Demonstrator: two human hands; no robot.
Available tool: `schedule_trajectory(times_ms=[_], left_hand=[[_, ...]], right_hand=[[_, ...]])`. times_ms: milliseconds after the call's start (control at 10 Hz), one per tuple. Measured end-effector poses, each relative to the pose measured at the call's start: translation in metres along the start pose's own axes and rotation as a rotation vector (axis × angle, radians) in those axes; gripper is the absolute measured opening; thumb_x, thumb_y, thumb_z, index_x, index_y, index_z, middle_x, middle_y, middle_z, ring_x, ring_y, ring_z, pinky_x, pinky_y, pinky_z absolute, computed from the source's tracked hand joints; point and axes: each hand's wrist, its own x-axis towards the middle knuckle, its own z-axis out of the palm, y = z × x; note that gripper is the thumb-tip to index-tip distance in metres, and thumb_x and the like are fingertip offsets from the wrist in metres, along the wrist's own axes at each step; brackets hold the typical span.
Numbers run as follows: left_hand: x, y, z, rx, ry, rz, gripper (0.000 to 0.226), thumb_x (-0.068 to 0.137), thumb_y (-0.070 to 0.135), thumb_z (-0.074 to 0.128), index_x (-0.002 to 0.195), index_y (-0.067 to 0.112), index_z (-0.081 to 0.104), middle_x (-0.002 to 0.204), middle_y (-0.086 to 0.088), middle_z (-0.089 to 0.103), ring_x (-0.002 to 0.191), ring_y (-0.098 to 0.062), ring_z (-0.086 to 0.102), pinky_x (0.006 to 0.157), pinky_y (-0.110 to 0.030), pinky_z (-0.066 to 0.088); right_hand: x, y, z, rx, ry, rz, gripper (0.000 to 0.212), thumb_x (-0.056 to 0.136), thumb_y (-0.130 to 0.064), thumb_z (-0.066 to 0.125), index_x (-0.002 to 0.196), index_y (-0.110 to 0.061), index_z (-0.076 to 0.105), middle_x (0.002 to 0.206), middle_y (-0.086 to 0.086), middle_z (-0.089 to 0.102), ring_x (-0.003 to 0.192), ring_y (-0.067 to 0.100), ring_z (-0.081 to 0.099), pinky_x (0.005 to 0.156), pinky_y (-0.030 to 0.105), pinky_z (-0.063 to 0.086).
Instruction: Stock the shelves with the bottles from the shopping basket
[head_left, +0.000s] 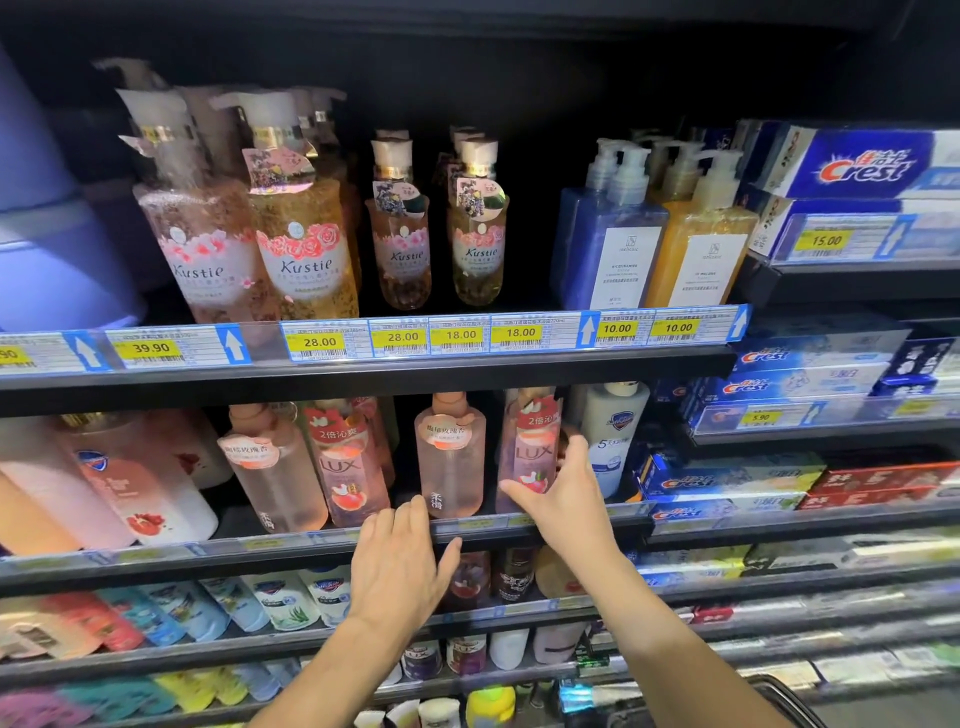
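Upper shelf (363, 371): Kustie pump bottles (306, 228) stand on the left. A blue pump bottle (610, 244) and an amber pump bottle (701, 249) stand side by side further right. Yellow price tags (319, 342) run along the front rail.
Middle shelf (208, 551), far left: white and pink bottles (130, 483) stand packed close together.
Clear pink bottle (270, 467): upright, just beside a red-labelled LUX bottle (350, 462).
Left hand (400, 561): palm down, fingers straight and close together, holding nothing. My fingertips reach the shelf's front lip. I cannot tell if they touch it.
Pale pink bottle (451, 457): upright near the front of the middle shelf, just above my left fingertips, with gaps on both sides.
Second LUX bottle (527, 441): upright on the middle shelf, right of the pale pink one.
Right hand (569, 493): spread wide against the second LUX bottle. My thumb lies across its lower front and my fingers point up along its right side. The fingers look straight, not wrapped round it.
Hands, relative: apart, the left lower than the right.
White bottle (615, 431): upright, just right of my right-hand fingers.
Far right: stacked Crest toothpaste boxes (727, 480) fill the neighbouring shelves.
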Motion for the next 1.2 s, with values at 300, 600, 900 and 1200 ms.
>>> schedule_trajectory(times_ms=[300, 600, 900, 1200], left_hand=[[-0.001, -0.003, 0.001, 0.008, -0.028, 0.022, 0.075, 0.087, 0.061, 0.036, 0.126, 0.003, 0.063, 0.1, -0.009, 0.07, 0.09, -0.03, 0.063, 0.087, -0.043, 0.05], [-0.001, -0.003, -0.001, 0.016, -0.042, 0.034, 0.076, 0.086, 0.06, 0.036, 0.126, 0.002, 0.063, 0.099, -0.01, 0.07, 0.089, -0.031, 0.064, 0.086, -0.044, 0.052], [-0.006, -0.003, -0.012, 0.042, -0.047, 0.064, 0.068, 0.088, 0.059, 0.035, 0.119, 0.006, 0.065, 0.103, -0.01, 0.07, 0.095, -0.032, 0.065, 0.09, -0.045, 0.049], [-0.032, 0.0, -0.026, 0.064, -0.04, 0.014, 0.068, 0.087, 0.058, 0.039, 0.126, 0.008, 0.065, 0.129, -0.012, 0.066, 0.119, -0.033, 0.06, 0.102, -0.048, 0.044]], right_hand=[[-0.005, -0.001, -0.003, -0.135, -0.005, -0.038, 0.067, 0.083, -0.041, 0.082, 0.13, -0.02, 0.039, 0.131, 0.001, 0.057, 0.121, 0.023, 0.06, 0.09, 0.038, 0.054], [-0.004, -0.002, -0.005, -0.191, -0.039, -0.036, 0.067, 0.085, -0.043, 0.079, 0.132, -0.019, 0.037, 0.131, 0.003, 0.056, 0.118, 0.026, 0.061, 0.083, 0.034, 0.051], [-0.026, 0.012, -0.019, -0.713, -0.064, -0.233, 0.079, 0.098, -0.064, 0.044, 0.153, -0.008, 0.035, 0.145, 0.011, 0.053, 0.13, 0.031, 0.05, 0.107, 0.044, 0.044], [-0.045, 0.03, -0.024, -0.904, -0.13, -0.357, 0.075, 0.091, -0.067, 0.038, 0.128, -0.006, 0.062, 0.124, 0.017, 0.065, 0.109, 0.04, 0.059, 0.096, 0.053, 0.047]])
